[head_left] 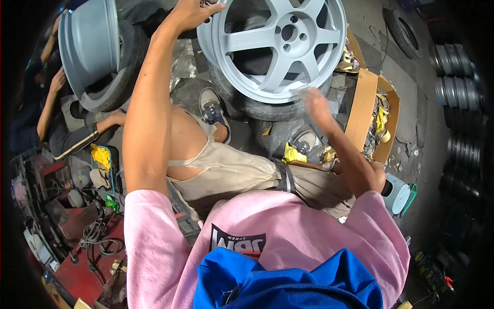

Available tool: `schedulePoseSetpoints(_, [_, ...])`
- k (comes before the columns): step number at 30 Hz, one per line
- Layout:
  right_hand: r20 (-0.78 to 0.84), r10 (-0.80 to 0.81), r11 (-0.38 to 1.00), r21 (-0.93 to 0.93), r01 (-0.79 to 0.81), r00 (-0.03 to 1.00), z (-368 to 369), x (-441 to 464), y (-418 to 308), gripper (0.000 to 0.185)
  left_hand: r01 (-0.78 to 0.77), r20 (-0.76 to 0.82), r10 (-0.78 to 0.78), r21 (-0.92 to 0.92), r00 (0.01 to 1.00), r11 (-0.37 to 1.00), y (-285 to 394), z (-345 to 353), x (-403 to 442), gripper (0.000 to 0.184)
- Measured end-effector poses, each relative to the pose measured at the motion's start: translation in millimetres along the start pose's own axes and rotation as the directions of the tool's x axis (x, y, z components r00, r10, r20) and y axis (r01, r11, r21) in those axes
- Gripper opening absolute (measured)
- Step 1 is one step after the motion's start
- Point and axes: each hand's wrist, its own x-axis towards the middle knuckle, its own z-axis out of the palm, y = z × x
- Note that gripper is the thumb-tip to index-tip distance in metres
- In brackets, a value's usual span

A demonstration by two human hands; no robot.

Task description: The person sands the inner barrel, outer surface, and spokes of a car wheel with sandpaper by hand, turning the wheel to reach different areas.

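Observation:
A pale grey spoked wheel rim [250,40] is tilted up in front of me, resting on a dark tire [272,112]. My left hand [194,14] grips the rim's upper left edge, its fingers partly hidden behind the lip. Close to the rim's lower edge is my right hand [315,102], smeared by motion. Its fingers do not show clearly, and whether it touches the rim I cannot tell.
At the left, another person's hand [58,80] is by a second grey rim [91,46] on a tire. A cardboard box [361,103] of scraps stands at the right. Stacked dark rims [455,92] line the far right. Red equipment and cables [100,234] lie lower left.

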Motion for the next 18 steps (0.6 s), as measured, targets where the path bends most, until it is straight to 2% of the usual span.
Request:
schedulePoseSetpoints(2, [-0.002, 0.133, 0.991, -0.034, -0.133, 0.991, -28, 0, 25, 0.034, -0.021, -0.006, 0.020, -0.024, 1.000, 0.999, -5, 0, 1, 0.028])
schedulePoseSetpoints(5, [-0.056, 0.053, 0.989, -0.133, -0.060, 0.997, -30, -3, 30, 0.031, -0.025, -0.001, 0.025, -0.053, 1.000, 0.998, -9, 2, 3, 0.027])
schedulePoseSetpoints(6, [-0.091, -0.029, 0.992, -0.126, 0.017, 0.995, -23, -4, 26, 0.029, -0.013, 0.002, 0.013, -0.064, 1.000, 0.998, -10, 2, 5, 0.027])
schedulePoseSetpoints(7, [-0.092, -0.029, 0.992, -0.126, 0.017, 0.995, -19, -5, 17, 0.029, -0.012, 0.002, 0.012, -0.063, 1.000, 0.998, -10, 1, 5, 0.027])
schedulePoseSetpoints(9, [-0.104, 0.105, 0.994, -0.018, -0.107, 0.989, -9, -9, -23, 0.028, -0.026, -0.015, 0.025, -0.024, 1.000, 0.999, -5, 0, 4, 0.026])
schedulePoseSetpoints(11, [-0.132, 0.070, 0.998, -0.002, -0.071, 0.989, -7, 4, -81, 0.024, -0.024, 0.028, 0.026, -0.052, 0.999, 0.998, -5, -1, 6, 0.025])
schedulePoseSetpoints(13, [-0.181, 0.147, 0.976, 0.184, -0.114, 0.972, 6, 25, -136, 0.022, -0.017, 0.063, 0.022, -0.075, 0.998, 0.997, 1, -2, 5, 0.025])
schedulePoseSetpoints(15, [-0.182, 0.295, 0.884, 0.425, -0.195, 0.938, -7, 67, -195, 0.019, -0.053, 0.075, 0.057, -0.050, 0.996, 0.997, 13, -3, -2, 0.021])
schedulePoseSetpoints(18, [-0.174, 0.406, 0.822, 0.499, -0.275, 0.897, -29, 120, -235, 0.018, -0.053, 0.118, 0.055, -0.022, 0.992, 0.998, 23, -1, -11, 0.028])
